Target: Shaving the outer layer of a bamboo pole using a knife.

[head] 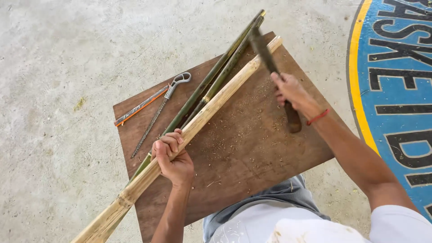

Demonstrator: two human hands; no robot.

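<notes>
My left hand [172,158] is closed around a long pale bamboo pole [211,104] that lies slantwise across a brown wooden board [252,139]. My right hand [292,92], with a red band at the wrist, grips the handle of a large knife [265,54]. Its dark blade is blurred and points up toward the pole's far end. Two thinner green bamboo strips [216,74] lie beside the pale pole on its left.
A round metal file with a grey handle [163,108] and a flat orange-edged blade [140,106] lie on the board's left part. Wood shavings are scattered over the board. Concrete floor [58,90] surrounds it, with blue and yellow floor paint [396,90] at right.
</notes>
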